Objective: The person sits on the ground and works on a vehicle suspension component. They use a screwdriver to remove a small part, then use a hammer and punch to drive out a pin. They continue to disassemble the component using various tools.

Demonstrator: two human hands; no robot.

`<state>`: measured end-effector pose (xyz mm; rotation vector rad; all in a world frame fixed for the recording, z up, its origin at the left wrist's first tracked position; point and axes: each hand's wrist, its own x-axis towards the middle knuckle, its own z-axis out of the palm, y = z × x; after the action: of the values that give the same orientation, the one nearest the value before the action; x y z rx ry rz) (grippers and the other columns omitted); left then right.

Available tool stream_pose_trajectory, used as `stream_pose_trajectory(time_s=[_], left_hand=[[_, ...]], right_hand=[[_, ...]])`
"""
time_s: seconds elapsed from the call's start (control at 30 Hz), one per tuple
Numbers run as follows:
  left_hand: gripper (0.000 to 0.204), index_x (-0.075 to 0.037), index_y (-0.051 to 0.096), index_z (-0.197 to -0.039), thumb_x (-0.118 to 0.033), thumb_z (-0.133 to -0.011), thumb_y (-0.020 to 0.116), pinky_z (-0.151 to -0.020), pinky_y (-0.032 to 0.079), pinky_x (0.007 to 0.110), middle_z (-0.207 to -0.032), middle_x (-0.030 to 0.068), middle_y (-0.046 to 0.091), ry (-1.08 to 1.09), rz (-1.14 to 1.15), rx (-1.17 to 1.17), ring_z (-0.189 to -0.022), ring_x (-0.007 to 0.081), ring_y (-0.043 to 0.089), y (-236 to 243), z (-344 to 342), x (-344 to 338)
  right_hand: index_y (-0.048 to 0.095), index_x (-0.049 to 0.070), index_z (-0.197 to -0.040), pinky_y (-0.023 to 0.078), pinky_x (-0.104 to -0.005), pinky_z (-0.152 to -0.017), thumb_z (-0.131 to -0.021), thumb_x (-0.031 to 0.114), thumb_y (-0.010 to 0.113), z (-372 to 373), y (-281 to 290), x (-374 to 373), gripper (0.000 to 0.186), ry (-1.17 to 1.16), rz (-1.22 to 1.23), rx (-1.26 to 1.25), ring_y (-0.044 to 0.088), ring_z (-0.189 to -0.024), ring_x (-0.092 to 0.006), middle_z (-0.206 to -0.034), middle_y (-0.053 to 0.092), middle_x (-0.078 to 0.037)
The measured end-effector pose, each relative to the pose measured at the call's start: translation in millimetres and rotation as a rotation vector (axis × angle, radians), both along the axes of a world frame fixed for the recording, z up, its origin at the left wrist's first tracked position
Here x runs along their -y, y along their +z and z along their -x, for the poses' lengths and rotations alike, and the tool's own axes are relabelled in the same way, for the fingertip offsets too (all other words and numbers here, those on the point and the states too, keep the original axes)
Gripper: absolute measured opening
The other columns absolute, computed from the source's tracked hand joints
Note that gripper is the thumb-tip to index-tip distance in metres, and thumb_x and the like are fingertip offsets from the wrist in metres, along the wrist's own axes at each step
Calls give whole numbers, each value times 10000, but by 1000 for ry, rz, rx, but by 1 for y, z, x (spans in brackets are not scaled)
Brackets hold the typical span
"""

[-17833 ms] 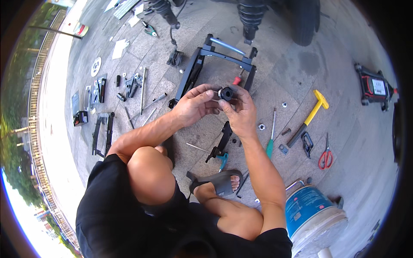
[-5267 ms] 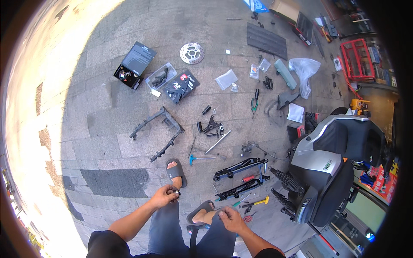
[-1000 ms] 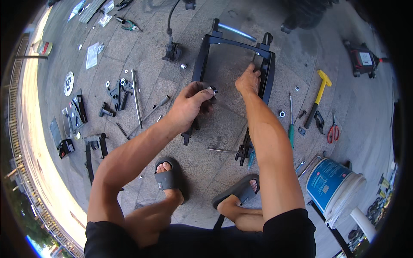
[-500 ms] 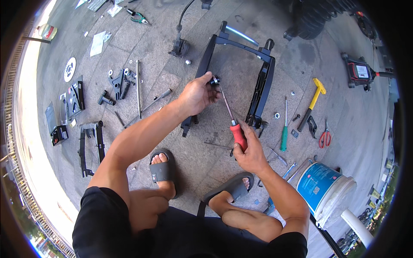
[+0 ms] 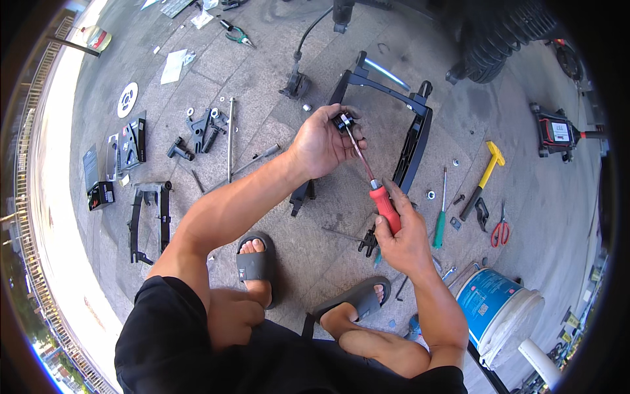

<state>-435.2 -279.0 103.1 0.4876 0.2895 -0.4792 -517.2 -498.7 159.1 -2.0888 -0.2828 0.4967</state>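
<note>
My left hand (image 5: 317,144) is gripping a black part (image 5: 339,123), my right hand (image 5: 405,241) a red screwdriver (image 5: 383,201); they're seemingly meeting, work unfinished.

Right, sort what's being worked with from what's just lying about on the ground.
In use:
red-handled screwdriver, in the right hand
small dark part, in the left hand
probably the black frame near them

Lying about:
yellow hammer
green-handled screwdriver
red-handled scissors
</note>
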Motion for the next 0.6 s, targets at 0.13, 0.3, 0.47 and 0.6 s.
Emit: stream_pose_trajectory(time_s=[0.13,0.3,0.47,0.6], left_hand=[[351,-86,557,-988,-361,-975,339,-774,455,398,-785,85,563,69,-62,5,-785,249,559,7,4,1],[302,-68,539,-932,-310,-978,363,-731,485,404,-750,95,560,166,-173,26,-730,233,560,10,6,7],[272,-43,533,-917,-263,-976,385,-653,488,392,-745,98,534,249,-328,89,-696,216,540,13,13,18],[268,-42,530,-919,-269,-980,402,-594,510,377,-724,98,529,322,-398,80,-653,214,545,11,12,29]], right_hand=[[432,-6,-1342,459,-369,-918,-795,29,597,2,6,-1,573,52,22,164,593,-1091,-352,-1190,578,-248],[433,26,-1350,461,-392,-923,-813,56,605,8,5,2,565,63,-35,153,578,-1094,-393,-1198,573,-244],[448,28,-1339,454,-377,-932,-826,39,587,11,5,-1,532,15,-170,-5,577,-1104,-384,-1186,583,-243],[456,50,-1340,462,-374,-913,-831,39,581,14,10,-4,525,-3,-60,22,609,-1064,-357,-1155,607,-232]])
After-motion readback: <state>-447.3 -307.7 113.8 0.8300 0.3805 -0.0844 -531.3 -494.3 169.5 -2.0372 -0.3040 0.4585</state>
